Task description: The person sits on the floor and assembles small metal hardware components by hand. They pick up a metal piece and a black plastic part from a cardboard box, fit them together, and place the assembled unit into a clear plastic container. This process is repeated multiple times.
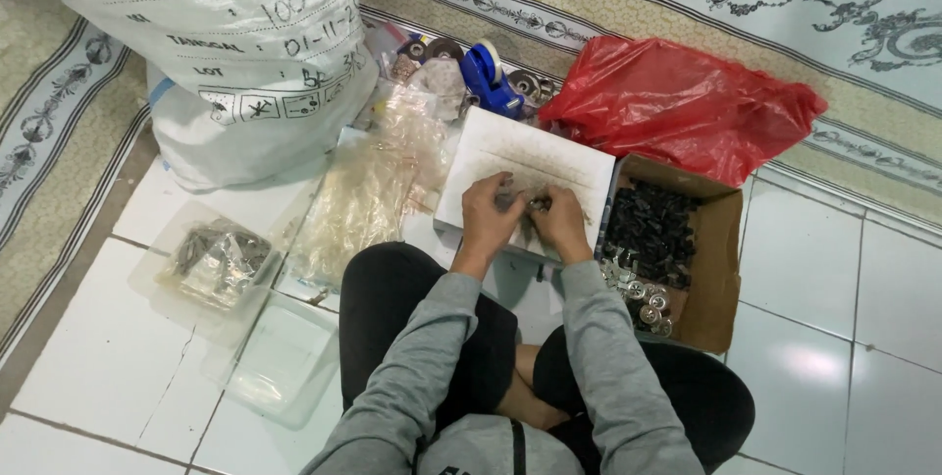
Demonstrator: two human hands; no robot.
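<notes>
I sit cross-legged on a white tiled floor. My left hand (488,215) and my right hand (561,220) meet over a white flat box (530,156), fingers pinched together on a small dark part (535,203) held between them. Both hands rest on the box's top. Just right of my right hand stands an open cardboard box (721,249) with many small black parts (650,225) and several round silver pieces (643,293) in it.
A large white woven sack (235,43) stands at the back left. Clear plastic bags (368,185) and clear trays, one with small metal parts (216,254), lie to my left. A red plastic bag (677,102) and a blue tape dispenser (488,78) lie behind. Patterned carpet borders the tiles.
</notes>
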